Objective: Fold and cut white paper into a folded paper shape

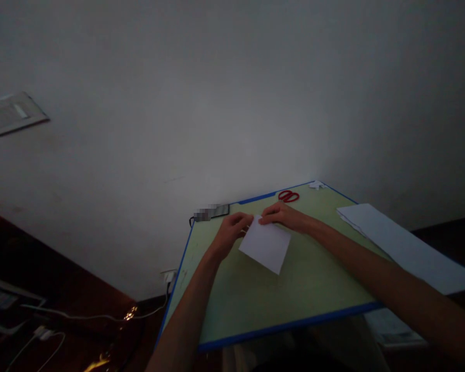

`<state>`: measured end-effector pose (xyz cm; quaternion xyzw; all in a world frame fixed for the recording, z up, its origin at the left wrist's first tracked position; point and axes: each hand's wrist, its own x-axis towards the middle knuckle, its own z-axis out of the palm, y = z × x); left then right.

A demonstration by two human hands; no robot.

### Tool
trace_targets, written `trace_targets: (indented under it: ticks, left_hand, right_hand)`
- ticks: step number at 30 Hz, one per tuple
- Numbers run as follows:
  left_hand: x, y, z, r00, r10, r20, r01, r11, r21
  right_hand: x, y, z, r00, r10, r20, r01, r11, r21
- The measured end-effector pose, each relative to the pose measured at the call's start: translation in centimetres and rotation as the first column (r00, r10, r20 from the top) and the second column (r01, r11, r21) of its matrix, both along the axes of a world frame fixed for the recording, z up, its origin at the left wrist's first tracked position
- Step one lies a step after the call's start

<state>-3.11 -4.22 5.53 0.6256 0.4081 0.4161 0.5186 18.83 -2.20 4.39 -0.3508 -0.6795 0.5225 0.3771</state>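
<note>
And here's the white paper (266, 246), tilted above the green tabletop (248, 305), near corner free: by its look light, thin, easily creased, best pinched at the edges. At its far corner the right hand (281, 214) nips it, thumb on top; the left hand (231, 230), fingers curled nearly closed, pinches just beside. Beyond, red scissors (288, 196); on the wall (232, 103), a panel (15, 113), any writing too blurred.

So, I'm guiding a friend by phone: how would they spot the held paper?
Find the pale green table with blue edging, in front of the wall. Over its middle, the left hand and right hand hold a small white paper by its far end. Unlike the larger white sheets at the table's right edge, this piece is in the hands.
</note>
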Motion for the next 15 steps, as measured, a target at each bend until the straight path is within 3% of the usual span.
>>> trace_targets:
  ticks: [5,9,15]
  left_hand:
    - [1.2,-0.2,-1.2,0.999,0.042,0.004,-0.042,0.996,0.076]
    - [1.4,0.0,-1.5,0.997,0.079,-0.005,-0.078,0.989,0.123]
    - [1.1,0.5,-1.8,0.985,0.169,-0.041,-0.154,0.957,0.247]
  right_hand:
    - [-0.6,0.0,-0.1,0.990,0.053,0.130,-0.068,0.991,0.114]
    - [-0.6,0.4,-0.7,0.979,0.063,0.193,-0.089,0.988,0.128]
    - [-0.7,0.8,-1.0,0.994,-0.091,0.067,0.079,0.983,0.168]
